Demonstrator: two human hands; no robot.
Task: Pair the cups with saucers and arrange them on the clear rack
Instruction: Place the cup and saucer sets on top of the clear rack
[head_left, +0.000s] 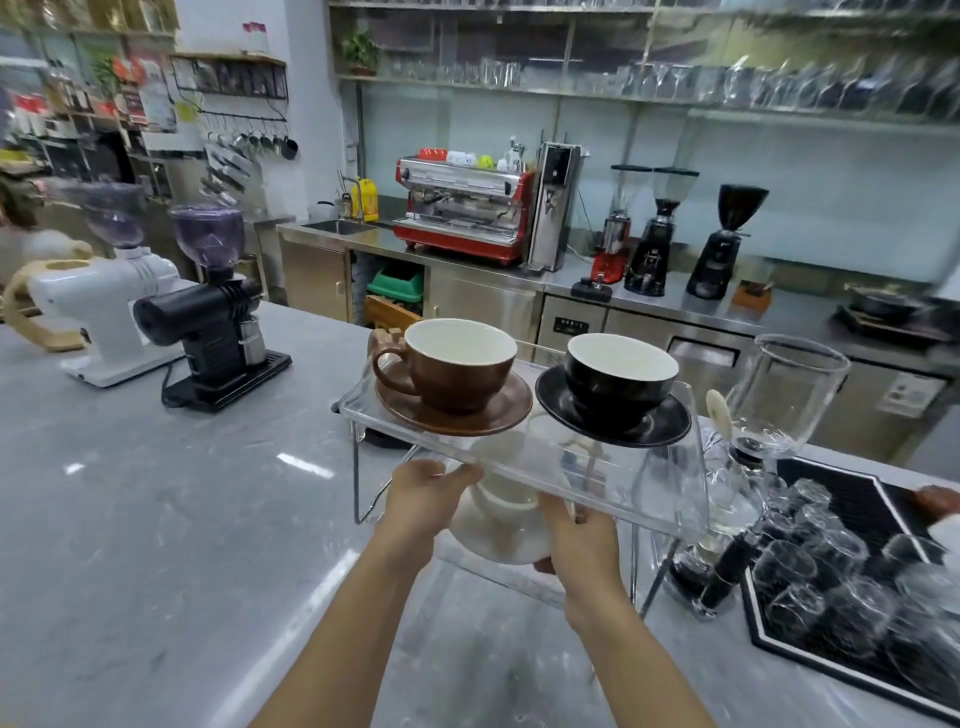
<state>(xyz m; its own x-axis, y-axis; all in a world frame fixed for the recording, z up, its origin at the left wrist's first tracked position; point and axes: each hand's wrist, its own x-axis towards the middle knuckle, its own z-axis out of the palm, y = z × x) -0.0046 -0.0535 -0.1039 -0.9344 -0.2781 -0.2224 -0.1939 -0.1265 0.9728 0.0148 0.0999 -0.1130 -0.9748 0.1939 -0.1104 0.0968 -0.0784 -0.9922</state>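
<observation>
A clear two-tier rack (613, 483) stands on the grey counter. Its top shelf carries a brown cup (457, 369) on a brown saucer (493, 415) at the left, and a black cup (618, 379) on a black saucer (654, 426) at the right. Under that shelf a white cup on a white saucer (498, 535) sits at the lower shelf, between my two hands. My left hand (426, 499) grips its left side. My right hand (576, 540) grips its right side. The clear top shelf blurs part of the white cup.
A black grinder (218, 322) and a white grinder (104, 312) stand at the counter's left. A glass siphon brewer (769, 415) rises just right of the rack. A black mat (857, 597) with several upturned glasses lies at the right.
</observation>
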